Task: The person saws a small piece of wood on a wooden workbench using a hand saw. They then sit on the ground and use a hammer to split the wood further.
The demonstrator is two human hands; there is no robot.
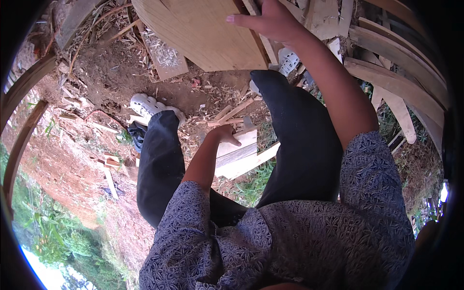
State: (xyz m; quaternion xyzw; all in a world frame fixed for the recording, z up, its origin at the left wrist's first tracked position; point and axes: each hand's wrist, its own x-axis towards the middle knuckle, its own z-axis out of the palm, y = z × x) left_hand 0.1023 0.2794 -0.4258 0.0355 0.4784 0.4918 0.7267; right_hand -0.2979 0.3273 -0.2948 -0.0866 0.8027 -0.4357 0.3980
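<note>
In the head view, your right hand (276, 23) is at the top of the frame, right of centre, at the right edge of a wide, flat wooden board (203, 36). A narrow wooden strip (262, 36) runs along that edge, just below your palm. Your thumb is spread toward the left, over the board's side; the other fingers are mostly hidden, so you cannot tell from here how firmly they close on the wood. The board fills the upper middle of the frame, its near edge angled toward your right knee.

Your left hand (225, 133) is at the centre of the frame, between your legs, on a pale wood piece (240, 145). Its thumb points right across the wood, while the fingers are bunched and partly out of sight; whether they pinch it or only rest there, you cannot tell.

At the upper left of the wide board, a shorter plank (166, 60) carries curly shavings (164, 50). Your pale, perforated left shoe (145, 105) stands left of centre on brown soil, with a dark cloth (137, 134) just below it. Your right shoe (289, 62) shows beside the board's lower right corner. Curved timbers (401, 82) crowd the upper right, another curved timber (23, 147) stands at the left rim, and green plants (63, 237) fill the lower left.
</note>
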